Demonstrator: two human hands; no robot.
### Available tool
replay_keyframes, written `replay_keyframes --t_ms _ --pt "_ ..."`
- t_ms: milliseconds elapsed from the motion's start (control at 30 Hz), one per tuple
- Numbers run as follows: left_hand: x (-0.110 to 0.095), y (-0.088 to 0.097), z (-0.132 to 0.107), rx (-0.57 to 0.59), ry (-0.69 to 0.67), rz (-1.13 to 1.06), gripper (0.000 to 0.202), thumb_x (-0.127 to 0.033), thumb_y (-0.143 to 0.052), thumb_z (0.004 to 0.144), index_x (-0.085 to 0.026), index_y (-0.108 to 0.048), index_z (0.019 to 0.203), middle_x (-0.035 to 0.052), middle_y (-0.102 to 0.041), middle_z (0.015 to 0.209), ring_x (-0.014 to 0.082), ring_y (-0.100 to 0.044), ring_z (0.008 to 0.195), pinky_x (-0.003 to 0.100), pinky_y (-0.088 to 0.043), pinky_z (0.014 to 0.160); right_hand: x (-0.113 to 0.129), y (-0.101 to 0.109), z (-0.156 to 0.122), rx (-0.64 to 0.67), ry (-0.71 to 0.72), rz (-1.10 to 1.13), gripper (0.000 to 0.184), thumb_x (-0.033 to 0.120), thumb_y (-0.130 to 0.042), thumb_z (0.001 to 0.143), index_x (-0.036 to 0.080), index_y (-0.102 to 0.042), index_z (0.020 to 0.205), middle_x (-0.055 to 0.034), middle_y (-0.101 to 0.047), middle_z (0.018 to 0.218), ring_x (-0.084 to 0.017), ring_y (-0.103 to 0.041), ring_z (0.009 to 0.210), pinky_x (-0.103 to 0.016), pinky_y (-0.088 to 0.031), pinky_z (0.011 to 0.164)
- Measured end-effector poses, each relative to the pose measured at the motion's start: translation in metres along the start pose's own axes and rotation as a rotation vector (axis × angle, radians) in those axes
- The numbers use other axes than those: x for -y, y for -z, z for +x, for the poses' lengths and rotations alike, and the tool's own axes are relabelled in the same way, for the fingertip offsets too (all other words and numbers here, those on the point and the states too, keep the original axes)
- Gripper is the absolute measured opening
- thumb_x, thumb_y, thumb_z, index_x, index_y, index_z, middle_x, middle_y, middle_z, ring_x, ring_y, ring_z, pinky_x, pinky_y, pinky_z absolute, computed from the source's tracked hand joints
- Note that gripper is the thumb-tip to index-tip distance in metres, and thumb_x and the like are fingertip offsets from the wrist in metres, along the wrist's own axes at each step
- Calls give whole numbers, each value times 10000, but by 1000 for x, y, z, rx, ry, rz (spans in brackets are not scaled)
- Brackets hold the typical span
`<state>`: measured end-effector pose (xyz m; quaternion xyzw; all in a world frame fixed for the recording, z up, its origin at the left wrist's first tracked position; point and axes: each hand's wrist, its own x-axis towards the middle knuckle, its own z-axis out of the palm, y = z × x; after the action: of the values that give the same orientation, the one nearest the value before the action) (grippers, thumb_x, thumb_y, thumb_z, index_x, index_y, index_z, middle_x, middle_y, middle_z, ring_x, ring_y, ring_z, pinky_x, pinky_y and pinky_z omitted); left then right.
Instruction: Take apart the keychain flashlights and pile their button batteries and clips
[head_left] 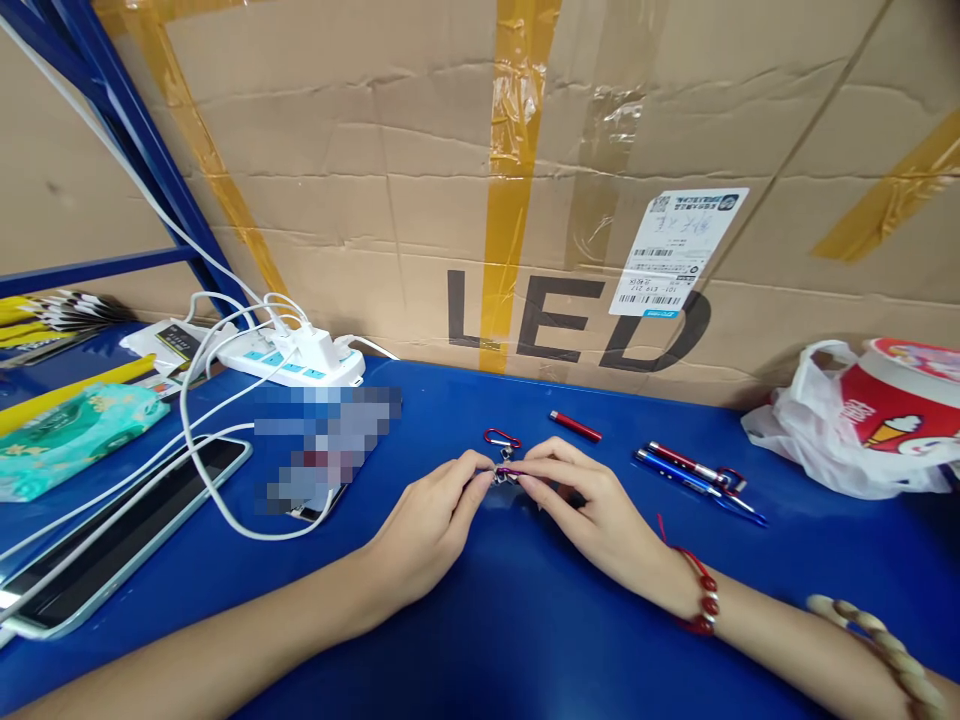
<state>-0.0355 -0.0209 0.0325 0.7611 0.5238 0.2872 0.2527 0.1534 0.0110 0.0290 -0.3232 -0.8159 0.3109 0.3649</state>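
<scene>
My left hand (431,520) and my right hand (592,505) meet at the middle of the blue table, both closed in a pinch. Between the left thumb and forefinger is a small silver metal ring (498,477), partly hidden by the fingertips. The right thumb and forefinger grip a thin purple carabiner (511,471) that touches the silver metal. Just beyond the fingertips lies a red carabiner (502,438) with a silver clasp. Farther right are a short red tube (575,426), a red penlight (686,461) with a carabiner beside its end, and a blue pen (697,487).
A large cardboard box (420,200) walls off the back. At left stand a white power strip (289,360) with looping cables, a tablet-like device (127,540) and a green tissue pack (75,440). A red-and-white tub (900,400) in a plastic bag sits at right.
</scene>
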Motion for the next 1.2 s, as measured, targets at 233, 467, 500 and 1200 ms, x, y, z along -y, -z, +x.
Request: replay_keyframes --t_ms 233,467,500,1200 --pt "-2 -2 -2 -8 -39 -19 257 -318 -296 959 -206 -527 949 -3 -614 873 120 -566 782 229 -409 719 0 -7 -2 -28 -169 221 260 382 -512 889 164 -649 925 -36 -501 791 -96 -555 590 -195 -517 451" --pt "-6 -3 -3 -41 -38 -49 244 -320 -369 936 -190 -569 880 -21 -621 808 105 -566 740 207 -391 689 1 -11 -5 -33 -200 276 224 363 -530 882 163 -620 928 -54 -583 856 -145 -620 738 -231 -574 550" --pt "-6 -3 -3 -48 -28 -51 245 -326 -382 931 -188 -579 880 -20 -625 803 107 -566 731 207 -388 679 2 -10 -5 -40 -202 261 222 363 -532 880 166 -624 926 -56 -593 864 -145 -620 735 -232 -573 550" --pt "-10 -4 -6 -20 156 -287 215 -402 -339 918 -202 -414 937 -75 -466 548 84 -385 500 206 -297 525 0 -9 -4 -40 -272 311 188 345 -567 849 172 -524 910 -36 -587 844 -140 -620 741 -200 -545 514"
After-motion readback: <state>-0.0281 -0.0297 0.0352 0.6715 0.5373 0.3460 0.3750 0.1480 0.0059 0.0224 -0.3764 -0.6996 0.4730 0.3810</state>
